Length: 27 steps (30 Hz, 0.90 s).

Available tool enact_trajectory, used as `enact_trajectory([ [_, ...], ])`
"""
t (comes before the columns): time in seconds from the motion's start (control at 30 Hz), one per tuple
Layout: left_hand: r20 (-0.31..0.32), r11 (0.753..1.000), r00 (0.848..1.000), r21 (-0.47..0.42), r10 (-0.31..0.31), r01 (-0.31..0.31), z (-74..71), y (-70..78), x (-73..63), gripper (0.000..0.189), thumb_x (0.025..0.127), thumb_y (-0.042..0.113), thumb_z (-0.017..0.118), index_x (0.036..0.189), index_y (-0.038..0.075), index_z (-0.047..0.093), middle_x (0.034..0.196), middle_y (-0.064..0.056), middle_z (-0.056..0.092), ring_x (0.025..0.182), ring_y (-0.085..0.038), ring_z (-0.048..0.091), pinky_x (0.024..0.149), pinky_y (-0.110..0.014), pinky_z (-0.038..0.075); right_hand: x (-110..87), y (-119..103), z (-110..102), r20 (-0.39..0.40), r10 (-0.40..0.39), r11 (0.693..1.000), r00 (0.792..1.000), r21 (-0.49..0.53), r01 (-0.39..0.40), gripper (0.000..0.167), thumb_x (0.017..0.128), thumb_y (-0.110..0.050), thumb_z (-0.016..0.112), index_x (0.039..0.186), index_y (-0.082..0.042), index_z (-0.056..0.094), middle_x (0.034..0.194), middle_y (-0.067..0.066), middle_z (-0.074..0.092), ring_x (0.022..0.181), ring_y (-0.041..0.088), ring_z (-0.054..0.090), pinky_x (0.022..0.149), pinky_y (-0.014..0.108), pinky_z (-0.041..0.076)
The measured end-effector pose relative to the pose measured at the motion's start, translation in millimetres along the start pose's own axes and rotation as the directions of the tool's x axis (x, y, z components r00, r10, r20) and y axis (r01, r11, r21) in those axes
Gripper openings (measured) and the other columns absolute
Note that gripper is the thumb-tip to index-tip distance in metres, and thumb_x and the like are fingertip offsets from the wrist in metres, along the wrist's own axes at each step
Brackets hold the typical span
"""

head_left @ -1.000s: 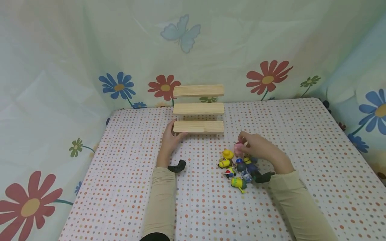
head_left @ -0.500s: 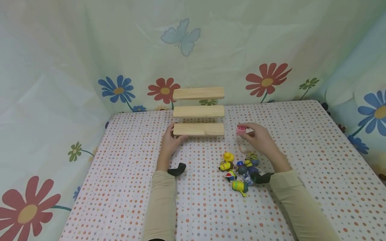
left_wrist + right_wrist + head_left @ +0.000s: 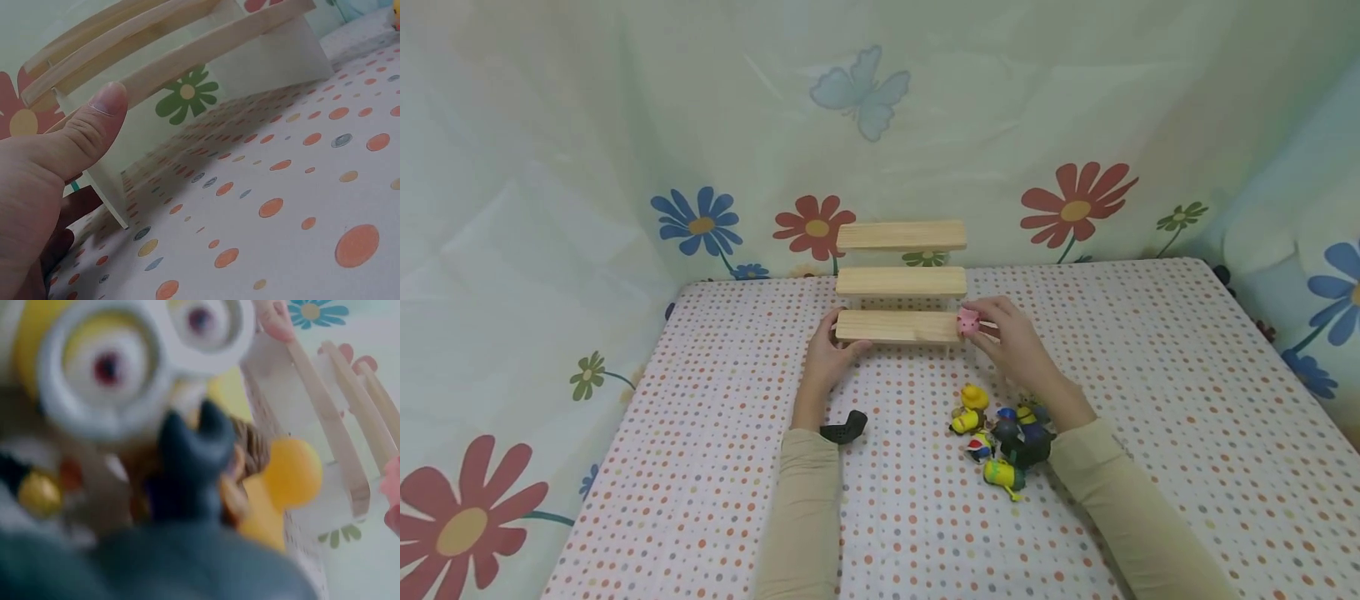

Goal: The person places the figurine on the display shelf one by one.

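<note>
A three-tier wooden shelf (image 3: 898, 326) stands toward the back of the table. My left hand (image 3: 827, 357) grips the left end of its lowest board; in the left wrist view the thumb (image 3: 103, 115) lies on the board's front edge and the fingers are partly hidden behind the side panel. My right hand (image 3: 1017, 348) pinches a small pink toy figure (image 3: 968, 322) at the right end of that board. Whether the figure touches the wood I cannot tell. In the right wrist view only a pink edge of it (image 3: 392, 481) shows at the right border.
Several toy figures lie in a cluster below my right wrist, among them a yellow duck (image 3: 974, 397) and a yellow-and-green figure (image 3: 1003, 475). A goggled yellow figure (image 3: 125, 362) looms close in the right wrist view. A flowered curtain (image 3: 737, 125) hangs behind the dotted tablecloth (image 3: 715, 467).
My right hand has lifted the pink figure from the cluster and carried it up and left to the lowest board's right end. The left hand keeps its grip on the shelf.
</note>
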<state>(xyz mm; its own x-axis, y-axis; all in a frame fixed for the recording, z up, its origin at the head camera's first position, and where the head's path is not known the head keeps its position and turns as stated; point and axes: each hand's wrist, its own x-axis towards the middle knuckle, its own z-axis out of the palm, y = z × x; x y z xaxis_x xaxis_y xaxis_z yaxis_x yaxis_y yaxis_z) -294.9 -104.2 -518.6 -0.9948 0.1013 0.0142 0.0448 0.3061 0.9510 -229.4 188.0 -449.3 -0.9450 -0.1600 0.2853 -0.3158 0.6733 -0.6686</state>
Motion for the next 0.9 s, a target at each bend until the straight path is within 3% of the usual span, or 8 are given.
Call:
enact_trajectory([
  [0.2,0.002,1.000,1.000,0.006,-0.017,0.017,1.2,-2.6,-4.0,0.100,0.063,0.053,0.081,0.146,0.020,0.036,0.136,-0.006,0.051,0.123,-0.026,0.051,0.107,-0.043,0.041,-1.7,2,8,0.008,-0.001,1.000,1.000,-0.025,0.002,0.025,0.089,-0.010,0.065,0.112,0.000,0.064,0.122,0.014,0.047,0.114,0.030,0.053,0.095,0.042,0.051],
  [0.5,0.003,1.000,1.000,0.010,-0.003,0.003,0.7,0.0,-5.4,0.097,0.065,0.050,0.081,0.146,0.021,0.037,0.132,-0.007,0.053,0.119,-0.026,0.054,0.104,-0.045,0.044,-0.8,6,14,-0.074,-0.007,0.999,0.997,-0.051,0.003,0.021,0.085,-0.011,0.071,0.102,0.000,0.067,0.118,0.014,0.058,0.108,0.030,0.060,0.089,0.040,0.054],
  [0.73,-0.005,1.000,1.000,0.019,0.000,0.000,0.3,2.5,-3.7,0.097,0.065,0.052,0.080,0.146,0.021,0.037,0.133,-0.007,0.052,0.118,-0.025,0.054,0.103,-0.044,0.044,3.1,5,16,-0.079,0.028,0.997,0.996,-0.073,-0.034,0.022,0.085,-0.011,0.071,0.103,-0.001,0.066,0.118,0.012,0.058,0.111,0.029,0.058,0.090,0.039,0.054],
  [0.9,-0.005,1.000,1.000,0.021,0.007,-0.007,-0.2,4.9,0.1,0.096,0.066,0.051,0.080,0.146,0.019,0.037,0.134,-0.007,0.052,0.116,-0.025,0.054,0.102,-0.044,0.045,5.2,5,13,-0.060,0.013,0.997,0.998,-0.079,-0.017,0.030,0.084,-0.013,0.072,0.111,-0.001,0.064,0.118,0.014,0.057,0.110,0.029,0.059,0.092,0.039,0.053],
])
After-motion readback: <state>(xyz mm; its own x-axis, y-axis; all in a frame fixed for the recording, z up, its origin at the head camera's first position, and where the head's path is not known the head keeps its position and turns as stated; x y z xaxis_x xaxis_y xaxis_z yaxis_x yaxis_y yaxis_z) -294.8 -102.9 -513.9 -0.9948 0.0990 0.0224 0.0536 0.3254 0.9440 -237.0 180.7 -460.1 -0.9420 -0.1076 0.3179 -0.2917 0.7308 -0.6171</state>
